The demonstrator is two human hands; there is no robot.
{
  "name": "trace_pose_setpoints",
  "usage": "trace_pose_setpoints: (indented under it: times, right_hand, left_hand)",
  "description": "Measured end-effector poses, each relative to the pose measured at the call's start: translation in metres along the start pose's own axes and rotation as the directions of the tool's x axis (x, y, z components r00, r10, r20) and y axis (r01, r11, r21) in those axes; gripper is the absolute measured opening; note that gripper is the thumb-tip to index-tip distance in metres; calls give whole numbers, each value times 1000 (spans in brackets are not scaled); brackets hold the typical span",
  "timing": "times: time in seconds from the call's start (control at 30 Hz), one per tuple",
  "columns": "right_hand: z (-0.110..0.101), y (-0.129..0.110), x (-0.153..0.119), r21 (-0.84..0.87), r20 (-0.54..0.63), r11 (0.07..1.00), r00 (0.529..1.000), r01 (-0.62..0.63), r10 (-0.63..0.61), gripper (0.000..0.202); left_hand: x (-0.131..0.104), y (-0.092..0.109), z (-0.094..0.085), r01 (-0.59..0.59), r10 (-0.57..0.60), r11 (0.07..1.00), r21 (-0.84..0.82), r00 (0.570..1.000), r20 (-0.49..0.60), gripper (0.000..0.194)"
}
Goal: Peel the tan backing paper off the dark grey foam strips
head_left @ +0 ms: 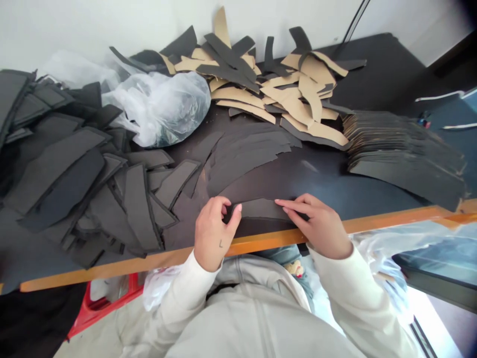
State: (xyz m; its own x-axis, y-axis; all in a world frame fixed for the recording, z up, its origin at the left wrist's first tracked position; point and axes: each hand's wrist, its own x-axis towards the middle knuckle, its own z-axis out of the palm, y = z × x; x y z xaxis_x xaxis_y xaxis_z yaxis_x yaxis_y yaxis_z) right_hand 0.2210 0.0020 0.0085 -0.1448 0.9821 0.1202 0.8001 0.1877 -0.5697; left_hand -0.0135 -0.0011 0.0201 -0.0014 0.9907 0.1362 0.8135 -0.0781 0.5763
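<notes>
A dark grey foam piece (pixel 260 209), long and slightly bent along its upper edge, lies near the table's front edge between my hands. At its left end my left hand (pixel 215 229) is closed, thumb and curled fingers on the piece. My right hand (pixel 321 223) pinches the other end with thumb and outstretched forefinger. Just beyond them, thin dark pieces (pixel 242 154) are fanned out flat in an overlapping row. To the right is a neat stack of curved dark pieces (pixel 402 169), their layered edges showing brown.
A heap of thick dark foam pieces (pixel 136 204) covers the table's left side. Behind are a clear plastic bag (pixel 167 107) and a jumble of beige-backed strips (pixel 294 99) by the wall. The table's orange edge (pixel 261 242) runs before me; a red stool (pixel 87 311) stands below left.
</notes>
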Motion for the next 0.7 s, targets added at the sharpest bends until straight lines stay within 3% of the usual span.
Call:
trace_pose_setpoints:
  times: [0.4,0.6,0.7]
  right_hand:
    - [0,-2,0,-66,4,998,1000,-15,16,26]
    - [1,-1,-1,-69,-3,998,1000,-7,7,26]
    - [1,-1,0,-68,2,998,1000,-7,7,26]
  left_hand:
    - [-3,-8,2,-81,79,994,69,996,28,25]
    - [-2,-6,3,-105,93,932,346,994,49,23]
    - [-1,-1,1,-77,99,850,522,995,-15,28]
